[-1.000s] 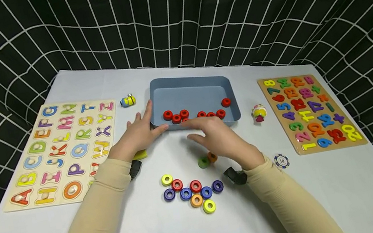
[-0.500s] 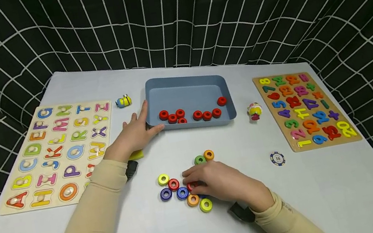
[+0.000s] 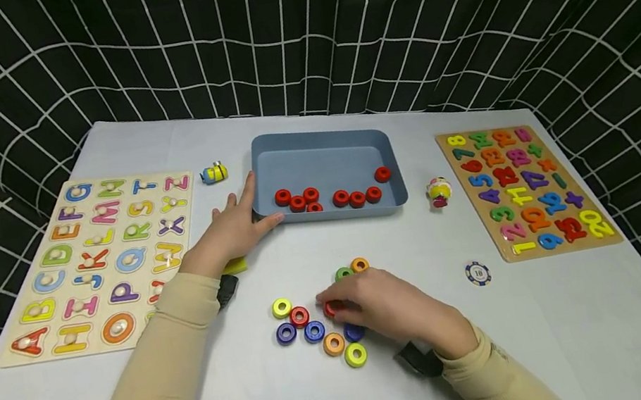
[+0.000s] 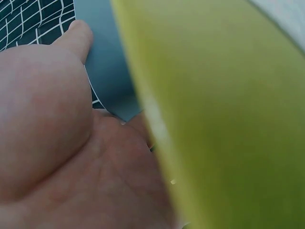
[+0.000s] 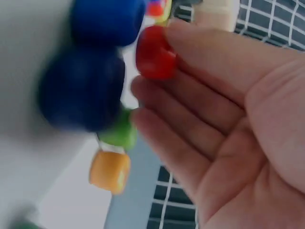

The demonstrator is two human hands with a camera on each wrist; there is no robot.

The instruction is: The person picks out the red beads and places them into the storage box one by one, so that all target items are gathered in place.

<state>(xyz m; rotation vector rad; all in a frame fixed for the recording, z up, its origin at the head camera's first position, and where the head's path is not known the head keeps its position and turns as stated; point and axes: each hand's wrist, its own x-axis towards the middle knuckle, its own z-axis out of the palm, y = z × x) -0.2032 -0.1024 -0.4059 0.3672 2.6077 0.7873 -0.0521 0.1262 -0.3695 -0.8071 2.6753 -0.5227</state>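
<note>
In the head view, my right hand (image 3: 387,306) pinches a red ring bead (image 3: 330,310) between thumb and fingers. The right wrist view shows that red bead (image 5: 153,55) at the fingertips, with blue beads (image 5: 81,88) close by. Beads of several colours lie around the hand, among them a yellow bead (image 3: 282,308), an orange bead (image 3: 334,345) and a green bead (image 3: 343,273). My left hand (image 3: 232,231), fingers spread, rests against the left front corner of a blue-grey tray (image 3: 322,134). Several red beads (image 3: 357,199) sit along the tray's front side.
A wooden letter puzzle (image 3: 71,301) lies at the left, a number puzzle (image 3: 525,192) at the right. A yellow block (image 3: 235,266), partly hidden, sits under my left wrist. Small toy figures (image 3: 214,173) flank the tray; a poker chip (image 3: 478,274) lies right of my right arm.
My right hand has come back from above the tray's front edge to the loose beads and has taken hold of a red one. The left hand stays at the tray corner.
</note>
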